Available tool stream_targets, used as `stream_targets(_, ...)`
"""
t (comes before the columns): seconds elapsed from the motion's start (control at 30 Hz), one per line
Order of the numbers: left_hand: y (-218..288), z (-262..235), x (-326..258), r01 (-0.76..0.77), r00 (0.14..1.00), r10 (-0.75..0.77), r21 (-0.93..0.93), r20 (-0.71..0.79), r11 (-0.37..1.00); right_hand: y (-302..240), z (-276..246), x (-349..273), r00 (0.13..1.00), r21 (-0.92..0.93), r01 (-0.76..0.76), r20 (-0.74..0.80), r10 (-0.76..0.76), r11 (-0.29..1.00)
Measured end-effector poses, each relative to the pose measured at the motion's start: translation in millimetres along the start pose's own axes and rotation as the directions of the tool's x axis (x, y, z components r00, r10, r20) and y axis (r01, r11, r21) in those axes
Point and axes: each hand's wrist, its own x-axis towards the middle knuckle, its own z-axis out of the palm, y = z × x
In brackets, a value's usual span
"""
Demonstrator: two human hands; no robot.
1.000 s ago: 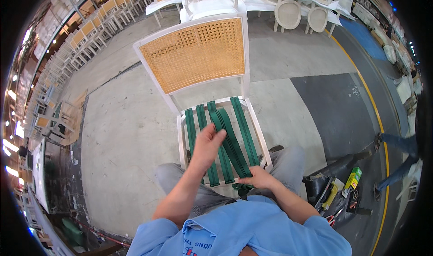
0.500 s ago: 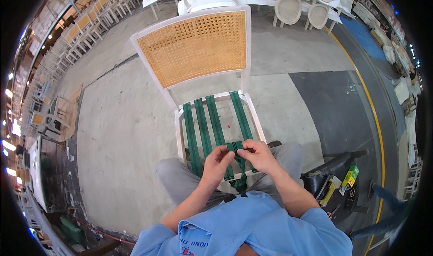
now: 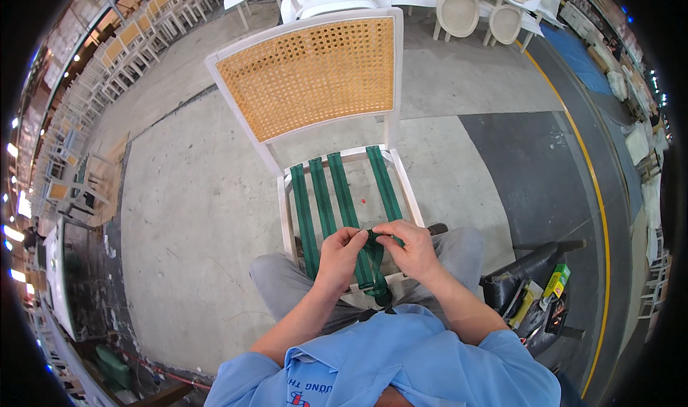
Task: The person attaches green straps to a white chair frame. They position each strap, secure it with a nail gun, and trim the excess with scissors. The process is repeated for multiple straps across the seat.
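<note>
Before me stands a white chair frame point(image 3: 405, 185) with a woven cane back point(image 3: 308, 77). Several green webbing straps point(image 3: 304, 217) run front to back across its open seat, with a wider gap before the rightmost one. Over the front of the seat, my left hand point(image 3: 340, 258) and my right hand point(image 3: 410, 251) pinch the end of a loose green strap point(image 3: 375, 253) between thumbs and fingers. The rest of that strap hangs down to a bunched part near my lap. The held end is folded and mostly covered by my fingers.
At right, a dark padded stool point(image 3: 519, 274) carries a green-and-yellow box point(image 3: 557, 281) and hand tools. White chairs point(image 3: 459, 14) stand on covered tables at the back. Rows of chairs point(image 3: 136, 41) line the left. A yellow line point(image 3: 598, 192) marks the floor.
My fingers have folded the strap end over, so its flat face no longer shows. Both hands have drawn slightly closer around it. A leg at the far right has moved out of view.
</note>
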Motion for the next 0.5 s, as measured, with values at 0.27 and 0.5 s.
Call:
stream_targets(0.27, 8.3, 11.4, 4.0, -0.197, 0.977, 0.204, 0.113, -0.057, 0.974, 12.8, 3.3, 13.3, 0.999, -0.06, 0.029, -0.04, -0.031, 0.998)
stream_targets(0.5, 8.6, 6.6, 28.9, -0.401, 0.876, 0.482, 0.584, 0.019, 0.705, 32.5, 3.3, 34.8, 0.999, -0.06, -0.039, 0.019, 0.041, 0.997)
